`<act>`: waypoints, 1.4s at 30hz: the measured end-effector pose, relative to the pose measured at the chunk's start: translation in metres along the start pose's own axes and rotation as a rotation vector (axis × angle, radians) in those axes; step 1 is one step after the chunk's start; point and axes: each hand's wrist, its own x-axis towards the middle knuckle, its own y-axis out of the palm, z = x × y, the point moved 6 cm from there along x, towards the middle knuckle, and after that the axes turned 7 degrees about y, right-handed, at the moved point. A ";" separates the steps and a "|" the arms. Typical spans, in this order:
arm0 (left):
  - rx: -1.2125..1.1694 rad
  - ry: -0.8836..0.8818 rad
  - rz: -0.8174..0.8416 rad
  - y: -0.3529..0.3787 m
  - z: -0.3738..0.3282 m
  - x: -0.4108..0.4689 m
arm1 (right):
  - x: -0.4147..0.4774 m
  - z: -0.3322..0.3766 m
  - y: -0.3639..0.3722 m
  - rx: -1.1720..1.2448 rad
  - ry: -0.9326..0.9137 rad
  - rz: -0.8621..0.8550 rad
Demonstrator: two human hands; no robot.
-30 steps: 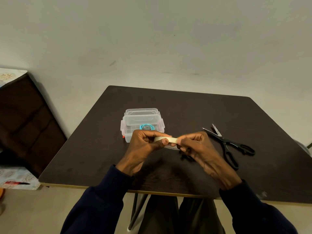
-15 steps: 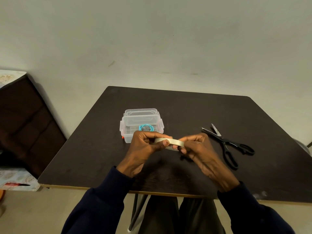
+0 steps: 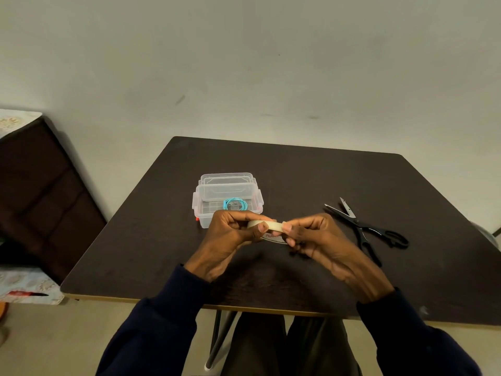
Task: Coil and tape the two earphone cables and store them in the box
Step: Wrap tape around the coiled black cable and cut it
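Dark table [image 3: 352, 180], tape roll [image 3: 272, 226] pinched between hands, left [image 3: 230, 237], right [image 3: 320, 240]

This is looking like a plain room in a home. A dark laminate table [image 3: 311, 175] is standing against a bare, scuffed off-white wall [image 3: 244, 63], over a beige floor [image 3: 67, 340]. At the left, dark wooden furniture [image 3: 40, 191] is carrying a floral patterned cloth [image 3: 16, 120] on top, and a second patterned cloth [image 3: 24, 283] is lying nearer. A clear plastic box [image 3: 227, 196] and black scissors [image 3: 363, 227] are sitting on the table (everyday household things).
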 end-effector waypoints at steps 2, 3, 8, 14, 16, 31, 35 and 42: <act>-0.018 -0.008 0.009 0.000 0.000 0.000 | -0.002 0.002 0.001 0.010 0.008 0.052; -0.030 -0.013 0.011 0.000 0.001 0.000 | -0.003 0.002 0.000 0.020 0.010 0.068; -0.072 -0.017 0.015 -0.001 0.000 -0.001 | -0.005 0.004 0.000 0.036 0.009 0.090; -0.083 -0.012 0.042 0.001 0.000 0.000 | -0.008 0.004 -0.001 0.047 0.024 0.052; -0.054 -0.001 0.041 0.000 0.000 0.000 | -0.005 0.001 -0.001 0.032 0.009 0.037; 0.184 0.137 0.021 0.003 0.000 0.003 | -0.003 -0.005 -0.003 -0.012 -0.013 -0.127; 0.169 0.143 0.011 0.001 -0.001 0.004 | -0.003 -0.002 0.001 -0.033 -0.024 -0.141; 0.169 0.124 0.003 0.000 0.002 0.003 | -0.002 0.003 0.002 -0.159 -0.052 -0.118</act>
